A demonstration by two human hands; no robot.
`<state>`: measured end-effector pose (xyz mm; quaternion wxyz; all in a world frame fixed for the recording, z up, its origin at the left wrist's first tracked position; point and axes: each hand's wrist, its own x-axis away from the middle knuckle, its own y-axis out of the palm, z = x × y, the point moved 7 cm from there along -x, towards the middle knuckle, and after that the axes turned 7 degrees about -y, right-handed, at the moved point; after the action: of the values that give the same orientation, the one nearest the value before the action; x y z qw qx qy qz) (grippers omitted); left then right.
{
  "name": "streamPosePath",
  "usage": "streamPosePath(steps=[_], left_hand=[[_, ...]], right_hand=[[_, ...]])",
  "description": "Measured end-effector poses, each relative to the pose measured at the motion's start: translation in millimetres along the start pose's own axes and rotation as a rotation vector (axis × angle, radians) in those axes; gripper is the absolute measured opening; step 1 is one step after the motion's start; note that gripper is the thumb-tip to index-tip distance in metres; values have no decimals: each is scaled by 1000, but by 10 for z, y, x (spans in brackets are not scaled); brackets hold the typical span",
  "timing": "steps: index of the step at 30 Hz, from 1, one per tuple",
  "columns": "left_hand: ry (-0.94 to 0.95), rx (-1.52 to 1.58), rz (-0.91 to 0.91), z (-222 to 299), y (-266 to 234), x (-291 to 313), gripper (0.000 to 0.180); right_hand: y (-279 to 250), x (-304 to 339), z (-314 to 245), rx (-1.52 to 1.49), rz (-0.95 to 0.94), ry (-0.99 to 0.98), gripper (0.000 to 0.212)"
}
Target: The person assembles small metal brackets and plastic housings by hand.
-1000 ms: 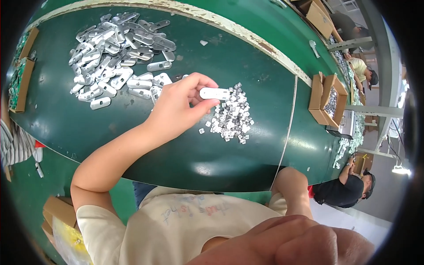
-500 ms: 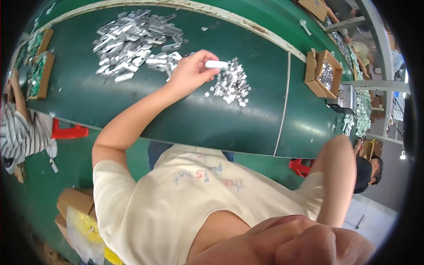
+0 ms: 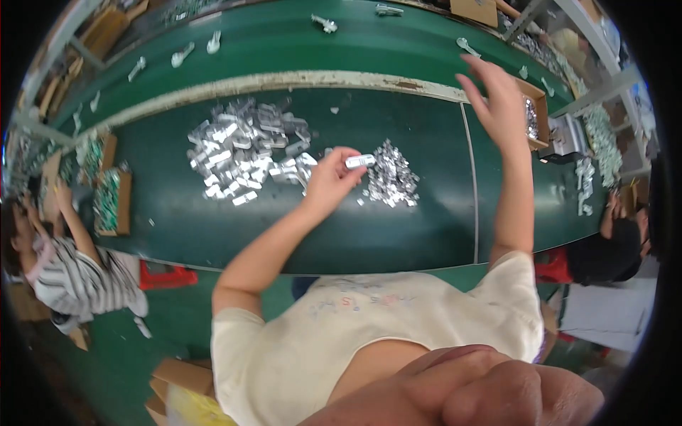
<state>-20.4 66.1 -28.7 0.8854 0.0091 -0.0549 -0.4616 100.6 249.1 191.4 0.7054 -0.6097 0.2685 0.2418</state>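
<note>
My left hand (image 3: 329,182) pinches a small oblong silver-white metal piece (image 3: 361,162) between thumb and fingertips, just left of a heap of tiny shiny metal parts (image 3: 392,181). Farther left lies a large pile of flat, elongated silver metal pieces (image 3: 245,142), with a few stray ones close to my left wrist. My right hand (image 3: 499,99) is raised and stretched forward over the far right of the table, fingers spread with nothing in them. Nearest its fingertips is a pale, long-handled part (image 3: 467,47) on the green belt.
Beyond the table's worn pale rail (image 3: 270,82) runs the green belt (image 3: 263,46), carrying several scattered parts. A cardboard box (image 3: 541,106) of small metal parts and a grey metal device (image 3: 566,138) stand at right. Co-workers sit on both sides; one wears a striped shirt (image 3: 82,277).
My right arm has swung up and forward, bringing the hand into view over the far right. The left hand still holds the metal piece. The view has tilted up, showing more belt.
</note>
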Motion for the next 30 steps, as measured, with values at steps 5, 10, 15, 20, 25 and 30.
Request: streamPosePath(steps=[5,10,15,20,25,30], left_hand=[[-55,-11,-36,74,147,-75,28],[-88,69,-49,76,127,-66,27],[-148,126,-157,118,221,-45,27],[-164,116,-61,110,13,-37,28],[-148,58,-47,212,65,-105,27],[-163,50,-24,405,40,-119,27]], right_hand=[[1733,649,2736,121,-665,779,52],[2539,703,3681,34,-429,1203,66],[2904,918,4214,145,-361,1295,61],[3208,497,3317,176,-425,921,50],[2750,650,2572,110,-520,345,38],[1755,611,1457,-1283,-50,871,28]])
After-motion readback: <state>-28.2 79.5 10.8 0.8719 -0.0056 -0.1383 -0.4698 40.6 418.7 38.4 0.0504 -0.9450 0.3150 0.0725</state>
